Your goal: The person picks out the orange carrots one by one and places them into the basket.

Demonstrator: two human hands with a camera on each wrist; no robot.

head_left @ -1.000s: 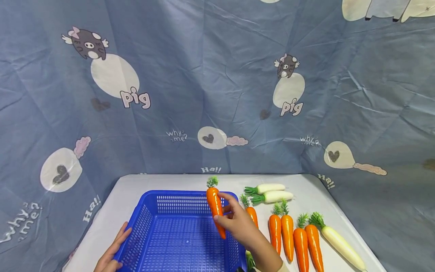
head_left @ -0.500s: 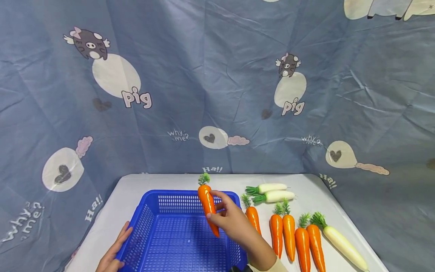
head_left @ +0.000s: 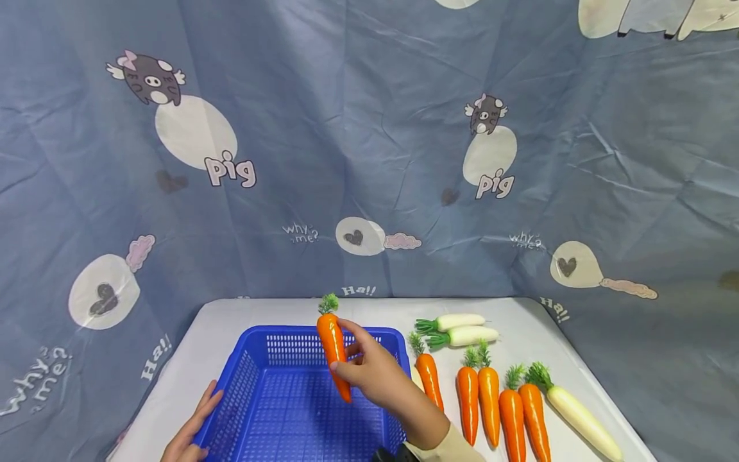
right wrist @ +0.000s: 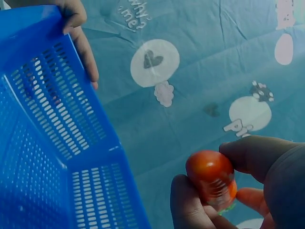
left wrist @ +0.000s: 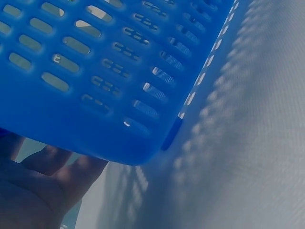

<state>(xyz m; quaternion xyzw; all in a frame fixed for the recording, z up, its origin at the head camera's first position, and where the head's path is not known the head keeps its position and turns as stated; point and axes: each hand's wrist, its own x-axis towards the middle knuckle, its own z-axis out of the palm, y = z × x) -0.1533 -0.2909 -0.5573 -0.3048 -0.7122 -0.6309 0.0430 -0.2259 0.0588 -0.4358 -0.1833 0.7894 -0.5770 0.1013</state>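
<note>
Basket (head_left: 254,385) at the table's (head_left: 519,333) left, left hand (head_left: 193,430) on its left wall, right hand (head_left: 375,372) holding a carrot (head_left: 333,346) above it, row of carrots (head_left: 479,398) to its right, two radishes (head_left: 462,327) behind them, another radish (head_left: 580,417) far right.

The head view looks forward and slightly down from above the near edge of the table (head_left: 519,321), taking in the whole tabletop and the printed cloth (head_left: 369,160) behind and beside it. The left wrist view sits low and very close at the basket's (left wrist: 119,71) outer wall, looking along the table surface, with the left hand (left wrist: 33,186) in its lower corner. The right wrist view looks from behind the right hand (right wrist: 257,191) past the carrot (right wrist: 212,179) toward the cloth (right wrist: 200,95), with the basket (right wrist: 52,157) to its left. All three views share the basket; head and right wrist views also share the carrot (head_left: 335,350) and both hands.
</note>
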